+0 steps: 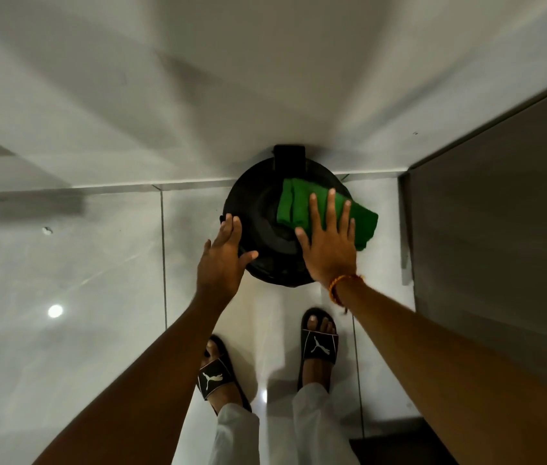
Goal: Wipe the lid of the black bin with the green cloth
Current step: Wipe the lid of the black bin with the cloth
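Note:
A round black bin stands on the floor against the wall, and I look straight down on its lid [258,209]. A folded green cloth [298,203] lies on the right half of the lid and hangs over its right rim. My right hand [329,243] presses flat on the cloth, fingers spread and pointing to the wall. My left hand [223,260] rests against the lid's left rim, fingers together and thumb on the front edge. A black hinge tab [289,159] sticks out at the back of the lid.
Glossy grey floor tiles [97,263] surround the bin. A white wall [265,78] rises behind it. A dark cabinet or door panel [500,213] stands close on the right. My two feet in black slides [319,344] are just in front of the bin.

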Demonstrator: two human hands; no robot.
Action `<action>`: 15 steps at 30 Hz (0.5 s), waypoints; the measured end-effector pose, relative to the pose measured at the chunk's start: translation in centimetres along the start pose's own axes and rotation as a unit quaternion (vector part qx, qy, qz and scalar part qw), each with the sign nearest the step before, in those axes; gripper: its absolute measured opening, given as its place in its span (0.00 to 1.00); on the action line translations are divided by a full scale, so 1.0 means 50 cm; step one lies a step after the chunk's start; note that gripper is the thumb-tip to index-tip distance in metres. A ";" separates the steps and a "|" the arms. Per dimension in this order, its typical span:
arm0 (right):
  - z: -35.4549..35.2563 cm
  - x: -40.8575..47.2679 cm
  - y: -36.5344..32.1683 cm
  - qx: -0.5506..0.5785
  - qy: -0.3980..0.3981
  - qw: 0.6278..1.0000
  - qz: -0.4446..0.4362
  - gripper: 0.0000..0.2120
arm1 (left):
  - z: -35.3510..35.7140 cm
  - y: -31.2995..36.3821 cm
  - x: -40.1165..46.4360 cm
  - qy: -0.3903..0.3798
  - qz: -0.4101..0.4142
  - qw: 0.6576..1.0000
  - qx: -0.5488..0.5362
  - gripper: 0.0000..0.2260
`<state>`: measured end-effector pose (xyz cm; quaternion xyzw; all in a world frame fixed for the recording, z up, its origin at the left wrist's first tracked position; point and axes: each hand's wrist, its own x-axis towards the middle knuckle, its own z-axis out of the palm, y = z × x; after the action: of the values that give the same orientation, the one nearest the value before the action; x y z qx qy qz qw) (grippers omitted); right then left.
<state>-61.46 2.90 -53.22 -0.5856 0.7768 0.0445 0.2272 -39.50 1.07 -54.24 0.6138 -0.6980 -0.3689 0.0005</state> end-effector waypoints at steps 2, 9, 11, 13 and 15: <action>0.027 -0.067 -0.014 -0.023 -0.009 0.999 -0.034 0.34 | -0.003 0.003 -0.002 0.000 -0.001 1.000 0.007 0.35; 0.041 -0.079 -0.092 -0.022 -0.056 0.989 -0.134 0.35 | -0.036 0.084 -0.012 0.158 -0.120 0.934 -0.298 0.15; 0.031 -0.078 -0.104 -0.011 -0.076 0.988 -0.136 0.36 | -0.039 0.104 -0.015 0.127 -0.197 0.903 -0.361 0.19; 0.021 -0.080 -0.103 0.004 -0.095 0.985 -0.141 0.38 | -0.042 0.112 -0.013 0.098 -0.230 0.884 -0.394 0.18; -0.004 -0.082 -0.091 0.053 -0.113 0.980 -0.158 0.39 | -0.067 0.120 -0.016 0.091 -0.227 0.874 -0.420 0.13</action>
<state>-56.41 5.09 -50.47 -0.6788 0.6453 0.0328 0.3489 -42.93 -0.12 -48.32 0.7283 -0.3156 -0.5596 0.2383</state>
